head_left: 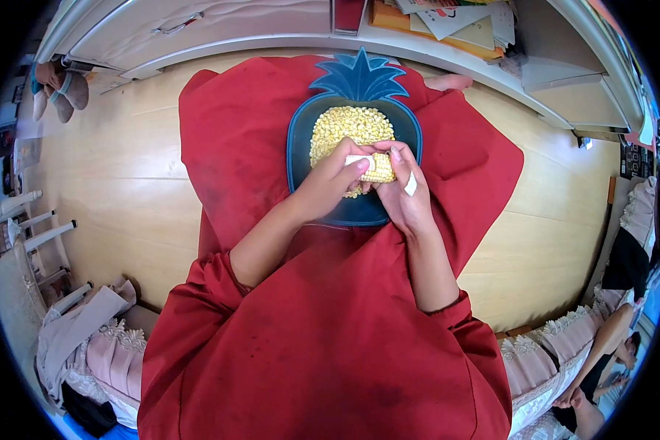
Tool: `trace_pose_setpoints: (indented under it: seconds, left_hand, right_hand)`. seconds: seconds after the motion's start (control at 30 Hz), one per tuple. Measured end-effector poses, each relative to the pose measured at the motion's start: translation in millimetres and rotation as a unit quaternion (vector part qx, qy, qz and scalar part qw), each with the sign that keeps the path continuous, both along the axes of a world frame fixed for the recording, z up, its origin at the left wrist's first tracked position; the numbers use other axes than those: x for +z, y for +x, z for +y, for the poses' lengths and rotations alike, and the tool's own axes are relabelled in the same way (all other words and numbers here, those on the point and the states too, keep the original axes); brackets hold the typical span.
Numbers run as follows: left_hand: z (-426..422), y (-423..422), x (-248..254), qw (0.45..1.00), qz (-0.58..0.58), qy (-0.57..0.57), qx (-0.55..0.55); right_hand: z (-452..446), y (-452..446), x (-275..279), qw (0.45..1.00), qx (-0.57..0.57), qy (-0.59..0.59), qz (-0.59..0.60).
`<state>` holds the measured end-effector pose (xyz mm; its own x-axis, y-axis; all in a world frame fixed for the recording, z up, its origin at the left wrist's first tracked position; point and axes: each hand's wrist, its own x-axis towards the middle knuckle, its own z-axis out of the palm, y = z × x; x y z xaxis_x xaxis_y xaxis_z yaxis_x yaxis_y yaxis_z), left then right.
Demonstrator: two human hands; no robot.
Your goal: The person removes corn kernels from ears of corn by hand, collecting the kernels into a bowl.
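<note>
A dark teal pineapple-shaped tray (295, 139) rests on the red cloth over my lap, with many loose yellow corn kernels (352, 123) in it. Over the tray, a partly stripped piece of corn cob (378, 169) lies between my hands. My left hand (332, 178) is closed round the cob's left end, its thumb on the bare whitish part. Fingers of my right hand (405, 192) are closed on the right end, where rows of kernels remain. A small white strip is on my right hand.
A white cabinet (257, 22) with papers and an orange box (436, 29) runs along the top. Slippers (73, 89) hang at the upper left, near a white rack (29, 220). Lace-edged seating (117, 352) is behind me; another person's legs (601, 352) show at the lower right.
</note>
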<state>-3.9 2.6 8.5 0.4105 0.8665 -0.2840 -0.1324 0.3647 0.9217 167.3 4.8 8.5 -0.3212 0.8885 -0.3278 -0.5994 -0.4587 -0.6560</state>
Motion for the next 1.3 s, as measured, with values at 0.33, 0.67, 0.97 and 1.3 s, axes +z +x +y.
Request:
trace_pose_setpoints:
  seconds: [0.33, 0.67, 0.97, 1.3]
  left_hand:
    - [-1, 4, 0, 0.995, 0.064, 0.073, 0.003]
    - [1, 5, -5, 0.999, -0.030, -0.018, 0.033]
    - [-2, 8, -10, 0.986, 0.065, 0.148, 0.041]
    - [1, 3, -4, 0.999, 0.018, -0.017, 0.023]
  right_hand:
    - [0, -2, 5, 1.000, -0.009, -0.001, 0.004]
    - [1, -1, 0, 1.000, 0.005, 0.008, 0.003]
    - [1, -3, 3, 1.000, -0.028, -0.007, -0.008]
    - [1, -1, 0, 1.000, -0.001, 0.009, -0.016]
